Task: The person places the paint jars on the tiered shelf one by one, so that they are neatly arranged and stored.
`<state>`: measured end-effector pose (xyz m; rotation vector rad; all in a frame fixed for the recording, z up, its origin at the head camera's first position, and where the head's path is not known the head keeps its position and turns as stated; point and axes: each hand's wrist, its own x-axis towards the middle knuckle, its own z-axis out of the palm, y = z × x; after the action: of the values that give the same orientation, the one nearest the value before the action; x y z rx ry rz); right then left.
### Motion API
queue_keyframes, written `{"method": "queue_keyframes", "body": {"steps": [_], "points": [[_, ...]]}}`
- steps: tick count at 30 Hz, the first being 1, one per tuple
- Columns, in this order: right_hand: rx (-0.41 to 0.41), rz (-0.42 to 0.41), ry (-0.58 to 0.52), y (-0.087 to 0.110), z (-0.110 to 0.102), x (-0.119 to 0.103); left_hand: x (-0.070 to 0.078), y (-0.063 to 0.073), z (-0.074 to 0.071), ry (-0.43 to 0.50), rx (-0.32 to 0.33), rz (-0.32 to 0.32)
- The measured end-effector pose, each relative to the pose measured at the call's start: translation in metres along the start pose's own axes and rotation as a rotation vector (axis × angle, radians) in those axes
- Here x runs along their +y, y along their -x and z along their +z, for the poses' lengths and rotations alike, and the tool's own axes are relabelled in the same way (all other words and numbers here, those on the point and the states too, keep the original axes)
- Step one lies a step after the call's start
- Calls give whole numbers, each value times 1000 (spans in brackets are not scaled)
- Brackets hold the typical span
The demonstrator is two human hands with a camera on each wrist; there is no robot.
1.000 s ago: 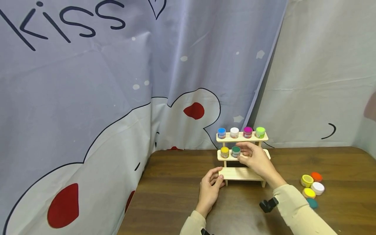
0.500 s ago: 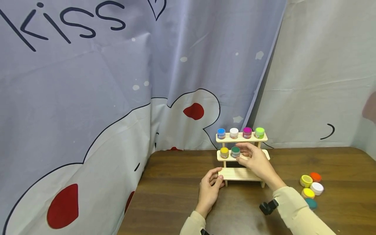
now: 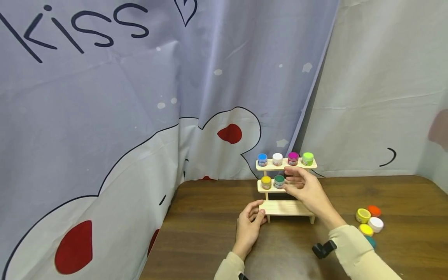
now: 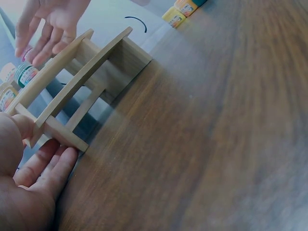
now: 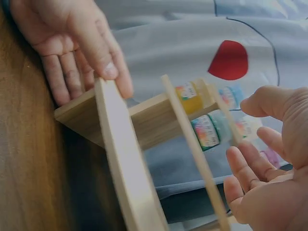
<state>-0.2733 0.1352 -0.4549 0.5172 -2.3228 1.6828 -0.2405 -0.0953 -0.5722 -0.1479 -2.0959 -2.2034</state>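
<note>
A three-tier wooden display stand (image 3: 287,208) is on the table. My left hand (image 3: 249,225) grips the left end of its lowest shelf, thumb on top and fingers below in the left wrist view. Beside the green paint jar (image 3: 279,181) on the middle shelf is my right hand (image 3: 308,190); its thumb and fingers are spread around nothing in the right wrist view (image 5: 274,163). To the left of that jar sits a yellow paint jar (image 3: 266,182). The top shelf carries blue (image 3: 262,159), white (image 3: 277,159), magenta (image 3: 293,158) and light green (image 3: 308,158) paint jars.
Several more jars stand grouped on the table (image 3: 196,241) at right: an orange-red jar (image 3: 374,210), a white jar (image 3: 376,224), yellow ones (image 3: 363,215) and a teal one (image 3: 371,242) partly behind my right sleeve. A printed curtain (image 3: 210,93) hangs behind.
My right hand has drawn slightly right, away from the green paint jar, with its fingers loosened. My left hand keeps its grip on the stand. The head view has shifted a little.
</note>
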Motion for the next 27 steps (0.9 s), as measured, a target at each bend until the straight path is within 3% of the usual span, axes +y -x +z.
{"method": "queue_keyframes", "body": {"steps": [8,18,27], "points": [[46,-63,-26,6,-24,-20,0,0,1,1,0,11],[113,-145,-21,22,-68,-35,0,1,0,-12,-5,9],[209,-157,68,41,-115,-40,-1,0,0,-12,-3,10]]}}
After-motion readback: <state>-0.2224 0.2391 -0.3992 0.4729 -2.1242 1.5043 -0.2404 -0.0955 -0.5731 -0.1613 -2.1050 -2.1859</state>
